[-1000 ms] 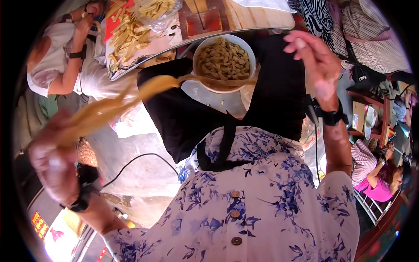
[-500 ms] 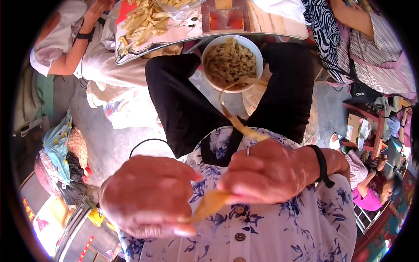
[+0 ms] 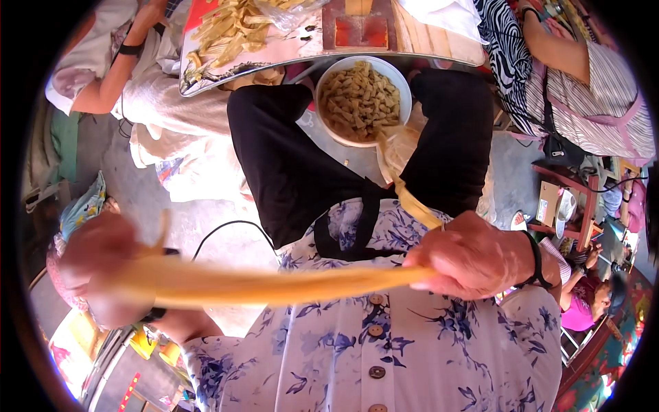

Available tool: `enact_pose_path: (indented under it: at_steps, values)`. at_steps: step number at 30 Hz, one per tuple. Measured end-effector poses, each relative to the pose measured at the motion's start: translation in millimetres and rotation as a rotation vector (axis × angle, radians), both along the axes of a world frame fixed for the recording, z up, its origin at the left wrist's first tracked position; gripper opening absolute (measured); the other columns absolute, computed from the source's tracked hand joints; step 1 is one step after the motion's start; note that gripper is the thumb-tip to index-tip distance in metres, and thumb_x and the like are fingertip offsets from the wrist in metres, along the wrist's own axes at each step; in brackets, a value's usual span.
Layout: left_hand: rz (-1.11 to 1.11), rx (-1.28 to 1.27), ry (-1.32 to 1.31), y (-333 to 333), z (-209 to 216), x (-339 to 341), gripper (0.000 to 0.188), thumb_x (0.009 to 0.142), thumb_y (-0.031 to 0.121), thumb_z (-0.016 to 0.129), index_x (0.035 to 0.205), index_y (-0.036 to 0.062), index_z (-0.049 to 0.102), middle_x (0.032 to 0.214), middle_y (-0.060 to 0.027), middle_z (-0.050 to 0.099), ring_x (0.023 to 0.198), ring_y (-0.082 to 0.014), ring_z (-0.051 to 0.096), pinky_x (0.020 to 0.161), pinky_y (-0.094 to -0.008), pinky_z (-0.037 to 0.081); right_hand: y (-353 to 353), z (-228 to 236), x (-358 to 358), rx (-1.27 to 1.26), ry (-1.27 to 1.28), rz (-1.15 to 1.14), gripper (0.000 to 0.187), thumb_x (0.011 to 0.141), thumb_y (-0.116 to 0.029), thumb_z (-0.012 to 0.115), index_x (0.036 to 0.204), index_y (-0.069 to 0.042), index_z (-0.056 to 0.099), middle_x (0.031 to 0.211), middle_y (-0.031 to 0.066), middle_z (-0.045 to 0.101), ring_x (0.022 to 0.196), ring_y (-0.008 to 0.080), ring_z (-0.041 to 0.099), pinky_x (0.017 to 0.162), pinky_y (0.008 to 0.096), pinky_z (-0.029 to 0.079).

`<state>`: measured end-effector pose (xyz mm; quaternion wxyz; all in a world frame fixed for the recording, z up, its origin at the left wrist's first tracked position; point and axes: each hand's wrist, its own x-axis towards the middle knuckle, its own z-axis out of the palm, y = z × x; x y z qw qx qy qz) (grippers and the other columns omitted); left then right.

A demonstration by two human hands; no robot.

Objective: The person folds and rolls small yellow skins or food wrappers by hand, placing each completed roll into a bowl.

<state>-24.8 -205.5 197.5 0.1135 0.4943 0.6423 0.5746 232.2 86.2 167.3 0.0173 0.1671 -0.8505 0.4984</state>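
Observation:
A long, flat, dry-looking yellow strip (image 3: 295, 285) is stretched across my front between both hands. My right hand (image 3: 477, 257) is closed on it at the right, fingers pinched together. At the far left my left hand (image 3: 103, 264), smeared by motion, has the other end, with a short piece sticking up beside it. From my right hand a further yellow length (image 3: 415, 204) trails away between my knees to the rim of a white bowl (image 3: 406, 103). Short, knotted-looking yellowish pieces (image 3: 360, 96) fill the bowl.
Beyond the bowl stands a table (image 3: 439, 34), bearing a heap of yellow strips (image 3: 230, 34) and a clear plastic bag (image 3: 287, 15). People sit at both sides: one in white (image 3: 89, 82), one in striped clothes (image 3: 611, 89). A red-brown wooden stool (image 3: 583, 206) is at the right.
My left hand has swept far left, away from my right hand, drawing the yellow strip out long between them. My right hand has shifted slightly right, and the trailing length has moved with it.

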Motion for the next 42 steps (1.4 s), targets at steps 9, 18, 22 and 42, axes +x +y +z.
enact_pose_path:
  at_steps: [9,18,22,42]
  values:
    - [-0.151,-0.318,-0.239,71,-26,37,0.013,0.073,0.010,0.068,0.070,0.0012,0.059,0.057,-0.0045,0.056,0.044,-0.0131,0.049,0.041,-0.0275,0.035,-3,-44,-15,0.201,-0.194,-0.037,0.064,0.085,-0.033,0.058,0.125,0.008,0.030,0.113,0.0269,0.046,0.097,0.0342,0.054,0.080,0.0408,0.050]
    - [-0.472,-0.494,-0.295,131,-70,63,0.015,0.089,0.014,0.057,0.088,-0.0014,0.059,0.066,-0.0062,0.055,0.059,-0.0098,0.047,0.053,-0.0254,0.039,-21,-67,-45,-0.310,-0.060,-0.269,0.019,0.088,-0.011,0.057,0.097,0.002,0.048,0.069,0.0135,0.052,0.056,0.0260,0.053,0.050,0.0317,0.040]
    - [-0.531,-0.569,-0.295,127,-82,50,0.019,0.089,0.018,0.057,0.089,-0.0013,0.059,0.065,-0.0057,0.054,0.059,-0.0088,0.045,0.054,-0.0250,0.039,-11,-79,-51,-0.138,-0.105,-0.160,0.016,0.088,-0.013,0.057,0.093,0.001,0.052,0.063,0.0116,0.050,0.053,0.0248,0.050,0.048,0.0313,0.038]
    - [-0.295,-0.683,-0.671,83,-67,18,0.035,0.091,0.032,0.054,0.069,0.0049,0.053,0.059,0.0068,0.042,0.054,-0.0024,0.036,0.047,-0.0196,0.029,5,-93,-56,-0.130,-0.302,-0.160,0.019,0.088,-0.018,0.058,0.086,0.000,0.054,0.063,0.0139,0.052,0.052,0.0265,0.051,0.049,0.0326,0.039]
